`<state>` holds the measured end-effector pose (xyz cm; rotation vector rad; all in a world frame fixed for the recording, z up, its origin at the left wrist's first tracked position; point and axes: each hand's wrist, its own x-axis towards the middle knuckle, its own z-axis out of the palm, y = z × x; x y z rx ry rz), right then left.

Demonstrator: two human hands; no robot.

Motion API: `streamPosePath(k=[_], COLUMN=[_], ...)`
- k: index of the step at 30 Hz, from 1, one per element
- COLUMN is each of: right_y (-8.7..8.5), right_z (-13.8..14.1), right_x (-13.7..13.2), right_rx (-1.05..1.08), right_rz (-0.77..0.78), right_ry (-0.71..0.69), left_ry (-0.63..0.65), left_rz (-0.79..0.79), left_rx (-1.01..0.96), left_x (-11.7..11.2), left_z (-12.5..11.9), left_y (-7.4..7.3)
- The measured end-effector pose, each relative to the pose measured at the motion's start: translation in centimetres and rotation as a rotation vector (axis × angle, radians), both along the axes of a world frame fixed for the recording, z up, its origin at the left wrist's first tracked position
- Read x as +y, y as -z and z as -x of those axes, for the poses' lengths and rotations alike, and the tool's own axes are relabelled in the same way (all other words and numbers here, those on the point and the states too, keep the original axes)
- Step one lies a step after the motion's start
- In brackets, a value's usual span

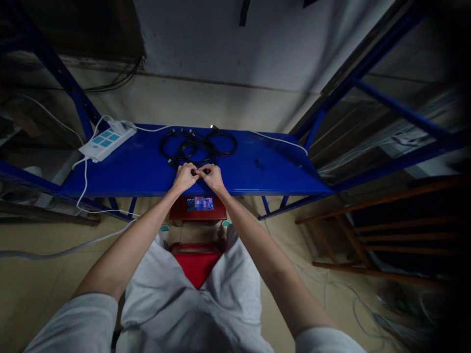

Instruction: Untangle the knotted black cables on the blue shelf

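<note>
My left hand and my right hand meet over the front edge of the blue shelf. Fingers of both are pinched together, thumb tips almost touching. Something small and dark shows between them, too little of it to name. Just beyond my fingers lie several coiled black cables with plug ends, their loops overlapping. Part of the nearest coil is hidden behind my hands. To the right on the shelf are some small, thin dark pieces.
A white power strip with blue sockets sits on the shelf's left end, its white cord hanging over the front. Below the shelf, a lit screen rests on a red-brown stool. Blue frame posts rise at both sides; a wooden rack stands right.
</note>
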<state>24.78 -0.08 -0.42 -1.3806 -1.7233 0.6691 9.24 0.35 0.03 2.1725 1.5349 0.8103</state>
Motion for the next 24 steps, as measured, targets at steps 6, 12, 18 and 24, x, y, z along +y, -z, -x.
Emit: streamPosePath(k=[6,12,18,24], right_y=[0.2,0.52,0.37,0.31], right_z=[-0.1,-0.22,-0.15,-0.21], right_x=[-0.01,0.27,0.43,0.6], right_rx=[0.027,0.076,0.104,0.206], right_rz=[-0.062,-0.063,-0.057,-0.049], right_ry=[-0.009,-0.017,0.003,0.011], left_ry=[-0.003,0.026,0.074,-0.027], left_rz=[-0.015,-0.005,-0.027,-0.032], left_rx=[-0.009,-0.096,-0.208,-0.336], left_x=[-0.01,0.08,0.1,0.18], left_z=[0.01,0.42,0.65,0.45], left_y=[0.18,0.09,0.15,0.13])
